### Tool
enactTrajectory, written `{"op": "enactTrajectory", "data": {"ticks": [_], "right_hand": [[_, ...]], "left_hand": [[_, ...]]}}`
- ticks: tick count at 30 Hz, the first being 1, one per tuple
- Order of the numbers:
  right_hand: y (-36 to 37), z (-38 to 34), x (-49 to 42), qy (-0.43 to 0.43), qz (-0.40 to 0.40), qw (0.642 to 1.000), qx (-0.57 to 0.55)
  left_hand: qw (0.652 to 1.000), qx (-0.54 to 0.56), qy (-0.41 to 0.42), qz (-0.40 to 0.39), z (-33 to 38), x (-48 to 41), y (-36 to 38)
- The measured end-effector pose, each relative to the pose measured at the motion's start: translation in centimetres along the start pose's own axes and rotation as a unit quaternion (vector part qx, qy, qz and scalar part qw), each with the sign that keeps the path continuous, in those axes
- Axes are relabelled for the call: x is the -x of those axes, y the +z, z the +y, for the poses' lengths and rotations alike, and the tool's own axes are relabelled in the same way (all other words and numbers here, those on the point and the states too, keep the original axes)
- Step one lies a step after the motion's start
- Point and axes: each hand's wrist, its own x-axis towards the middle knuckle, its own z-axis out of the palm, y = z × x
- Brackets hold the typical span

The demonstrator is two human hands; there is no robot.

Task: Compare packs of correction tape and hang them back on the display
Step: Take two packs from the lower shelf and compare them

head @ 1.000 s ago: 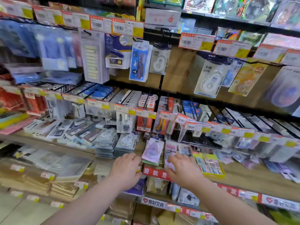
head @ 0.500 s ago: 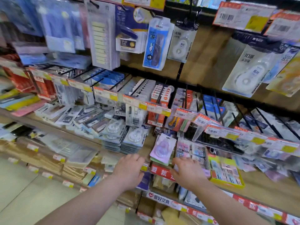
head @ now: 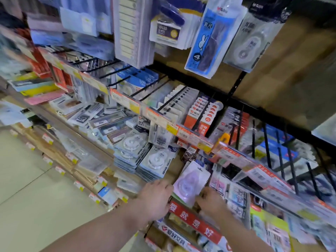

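Bracketing the propped lilac pack with left hand and right hand, presumably to lift it; grasp untellable through blur.

Wood shelf w/ stacked corr. tape packs

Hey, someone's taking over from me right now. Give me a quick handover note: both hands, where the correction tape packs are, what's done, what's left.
Left hand: at the left end of the red shelf strip, fingers fairly straight, holding nothing that shows.
Right hand: at the lower right corner of the lilac tape pack; blur hides whether it grips.
Packs: the lilac one leans between both hands; stacked white packs lie to its left; a hanging pack is higher up.
Done: nothing visibly; no pack is lifted.
Left: pick up packs, compare them, hang them back.
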Motion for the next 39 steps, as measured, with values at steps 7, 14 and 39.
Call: {"op": "enactTrajectory", "data": {"ticks": [7,14,39], "right_hand": [[0.9,-1.4,-3.1,0.086,-0.021,0.991,-0.098],[1.8,-1.6,-4.8,0.134,-0.010,0.978,-0.160],[1.3,6.8,-2.4,0.195,0.105,0.904,-0.365]], "left_hand": [[0.999,0.016,-0.010,-0.030,-0.1,-2.3,1.2],[0.997,0.058,-0.028,-0.046,-0.1,-3.7,2.2],[0.918,0.330,-0.208,-0.072,2.1,-11.6,5.4]]}}
